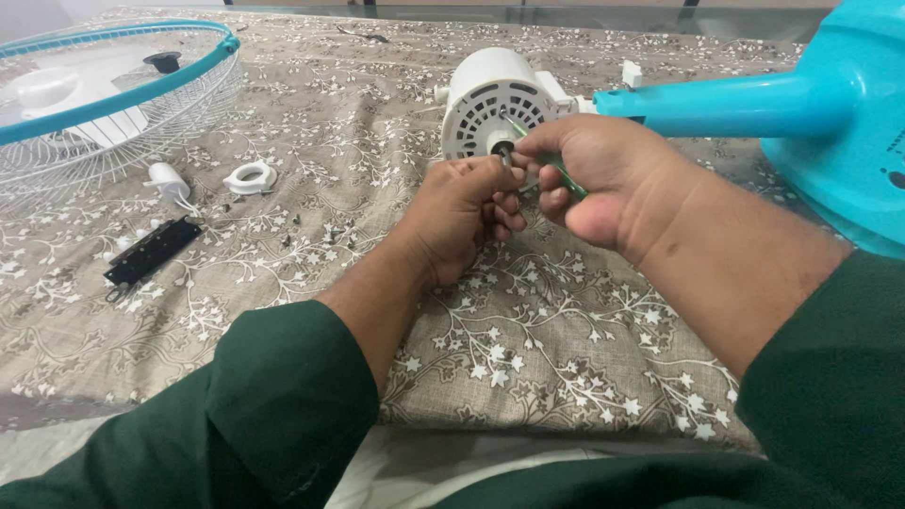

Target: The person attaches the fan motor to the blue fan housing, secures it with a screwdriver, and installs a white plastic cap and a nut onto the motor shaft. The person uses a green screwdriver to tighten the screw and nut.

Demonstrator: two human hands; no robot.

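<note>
The white fan motor housing (pixel 492 106) lies on its side on the patterned cloth (pixel 528 330), joined to the turquoise stand neck (pixel 716 106); it looks rigid, fairly heavy, its vented plastic face brittle, best held by the round body; the right hand (pixel 603 179) has its fingers closed on a thin green screwdriver (pixel 556 165) at the shaft; the left hand (pixel 467 212) curls shut just below, its contents hidden; small screws (pixel 325 231) lie nearby.

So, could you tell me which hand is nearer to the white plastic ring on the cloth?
Left. The left hand is to the right of the white plastic ring; the right hand, holding a green screwdriver, is farther right.
</note>
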